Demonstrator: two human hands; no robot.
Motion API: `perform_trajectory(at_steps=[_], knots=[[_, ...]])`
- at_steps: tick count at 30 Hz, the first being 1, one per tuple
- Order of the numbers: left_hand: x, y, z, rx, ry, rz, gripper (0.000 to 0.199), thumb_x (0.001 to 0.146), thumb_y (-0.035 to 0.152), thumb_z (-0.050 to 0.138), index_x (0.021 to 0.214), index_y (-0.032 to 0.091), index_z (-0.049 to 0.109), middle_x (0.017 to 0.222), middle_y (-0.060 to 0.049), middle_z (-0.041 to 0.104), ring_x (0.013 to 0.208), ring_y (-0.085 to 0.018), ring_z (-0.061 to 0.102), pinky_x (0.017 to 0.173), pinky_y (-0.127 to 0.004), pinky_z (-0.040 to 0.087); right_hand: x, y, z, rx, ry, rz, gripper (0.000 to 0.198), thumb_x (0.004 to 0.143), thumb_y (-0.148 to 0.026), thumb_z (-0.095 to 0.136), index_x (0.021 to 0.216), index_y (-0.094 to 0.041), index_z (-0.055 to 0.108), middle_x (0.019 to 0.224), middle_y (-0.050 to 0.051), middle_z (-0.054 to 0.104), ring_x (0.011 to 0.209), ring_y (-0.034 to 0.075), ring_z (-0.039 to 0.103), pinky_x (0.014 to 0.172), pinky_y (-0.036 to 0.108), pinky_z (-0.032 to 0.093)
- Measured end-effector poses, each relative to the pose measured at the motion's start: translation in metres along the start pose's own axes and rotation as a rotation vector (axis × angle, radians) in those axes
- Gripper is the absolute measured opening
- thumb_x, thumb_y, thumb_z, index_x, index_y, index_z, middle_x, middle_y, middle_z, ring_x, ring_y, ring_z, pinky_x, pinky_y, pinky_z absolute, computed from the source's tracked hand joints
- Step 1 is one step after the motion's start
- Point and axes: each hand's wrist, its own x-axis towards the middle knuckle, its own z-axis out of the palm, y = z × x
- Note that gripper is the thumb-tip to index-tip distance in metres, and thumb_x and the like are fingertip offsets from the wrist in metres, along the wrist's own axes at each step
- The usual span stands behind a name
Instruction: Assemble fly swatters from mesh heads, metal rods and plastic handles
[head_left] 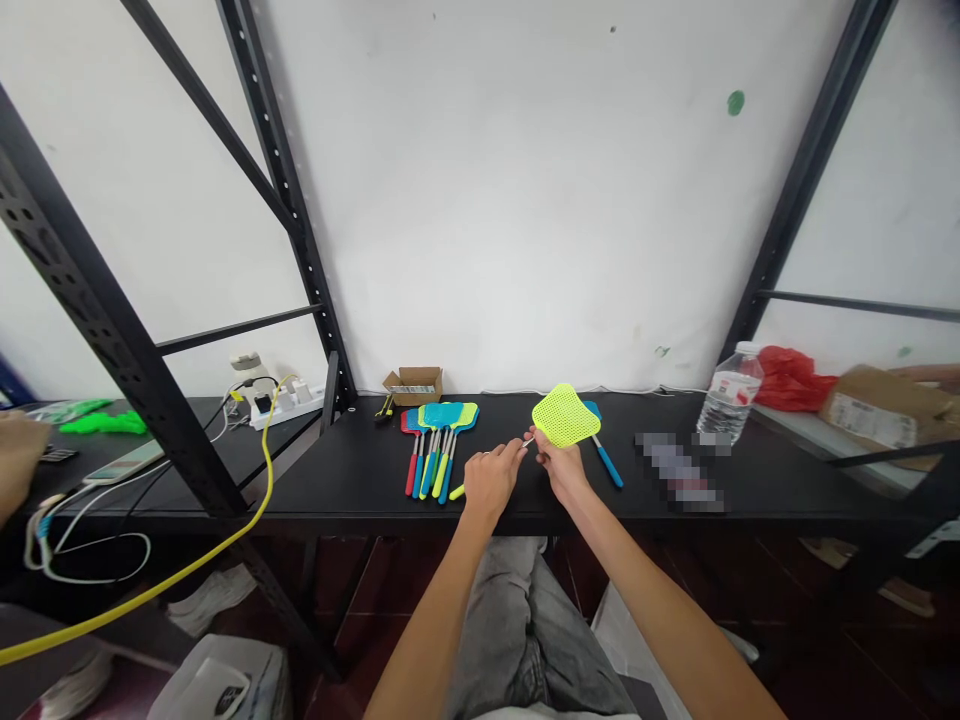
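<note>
Black table (337, 465): I clamp left hand (489, 480) and right hand (562, 464) fingers on yellow swatter (565, 415); perhaps done: swatter pile (441, 417) left of it; pending: blue swatter (609, 467) right.

On the flat black surface (337, 485), multicoloured long-handled flyswatters (441, 414) lie left of the hands (489, 478) (561, 466), a clear plastic bottle (730, 392) right.

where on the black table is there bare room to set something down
Bare table lies between the yellow cable and the fanned swatters, in a smaller patch behind the left hand, and front right of the water bottle. Crowded: around the right hand, lime swatter and blue-handled swatter.
</note>
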Motion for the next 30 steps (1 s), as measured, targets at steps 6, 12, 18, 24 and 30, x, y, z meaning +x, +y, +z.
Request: perform_trajectory(at_steps=[6,12,18,24,30], knots=[[0.0,-0.001,0.0,-0.006,-0.016,-0.009,0.038,0.1,0.046,0.029,0.114,0.032,0.062,0.085,-0.002,0.072,0.069,-0.016,0.065,0.058,-0.025,0.032,-0.005,-0.002,-0.001,-0.016,-0.043,0.039,0.032,0.064,-0.041,0.081,0.086,-0.018,0.075,0.089,0.007,0.073,0.064,0.011,0.055,0.052,0.022,0.042],[-0.001,-0.005,0.001,-0.052,-0.022,-0.017,0.039,0.1,0.046,0.03,0.122,0.033,0.06,0.087,-0.002,0.071,0.071,-0.015,0.066,0.055,-0.025,0.031,-0.009,0.002,0.004,-0.049,-0.05,0.047,0.036,0.064,-0.044,0.08,0.09,-0.019,0.075,0.096,0.008,0.073,0.072,0.014,0.061,0.053,0.023,0.044],[-0.002,-0.005,0.001,-0.045,-0.014,-0.031,0.04,0.1,0.047,0.029,0.122,0.033,0.059,0.09,-0.002,0.072,0.072,-0.016,0.066,0.054,-0.025,0.031,-0.009,0.006,0.005,-0.081,-0.067,0.024,0.035,0.065,-0.044,0.079,0.09,-0.02,0.075,0.099,0.008,0.072,0.08,0.017,0.063,0.054,0.022,0.044],[-0.002,-0.001,0.001,-0.042,-0.038,-0.039,0.041,0.1,0.048,0.027,0.115,0.032,0.061,0.092,-0.002,0.072,0.074,-0.016,0.067,0.055,-0.024,0.032,-0.004,0.014,-0.002,-0.129,-0.008,-0.057,0.038,0.061,-0.043,0.081,0.089,-0.017,0.076,0.093,0.01,0.073,0.078,0.021,0.065,0.053,0.026,0.044],[-0.001,0.0,-0.001,-0.07,-0.087,-0.056,0.041,0.1,0.049,0.027,0.116,0.033,0.061,0.09,-0.003,0.071,0.077,-0.015,0.067,0.056,-0.023,0.033,0.003,0.015,-0.001,-0.178,0.054,-0.189,0.028,0.061,-0.036,0.08,0.081,-0.016,0.076,0.086,0.008,0.074,0.075,0.021,0.064,0.061,0.031,0.047]])
